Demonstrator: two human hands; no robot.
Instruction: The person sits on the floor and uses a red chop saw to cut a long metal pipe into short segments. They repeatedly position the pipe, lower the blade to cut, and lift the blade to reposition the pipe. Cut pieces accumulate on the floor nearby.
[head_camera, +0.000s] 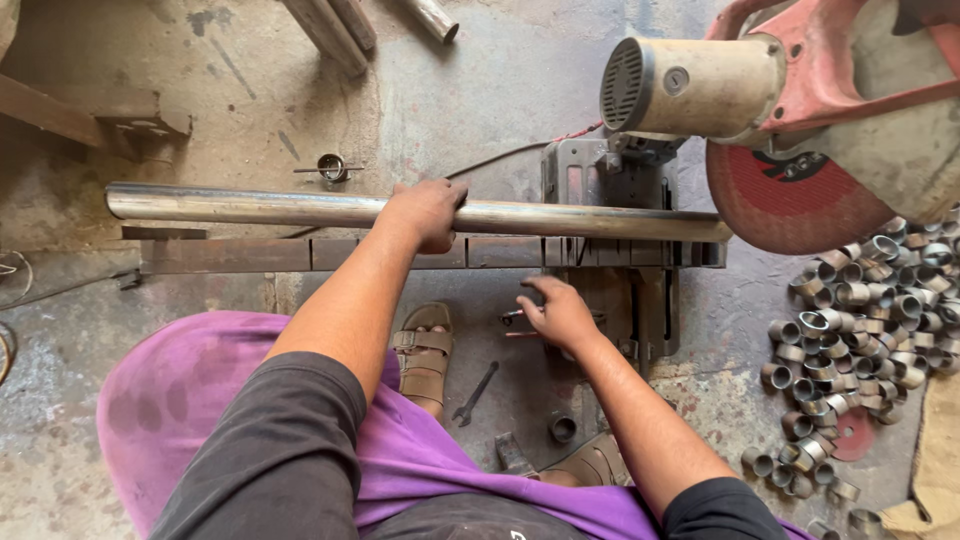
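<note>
The long grey steel pipe lies crosswise, its axis running left-right from the grip toward the red cutting disc. The left hand clasps it mid-length; the right hand, nearer the body, loosely fingers the saw's clamp handle.

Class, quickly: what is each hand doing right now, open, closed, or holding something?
Left hand: closed over the long steel pipe.
Right hand: open, fingers on the vise handle of the chop saw.
</note>
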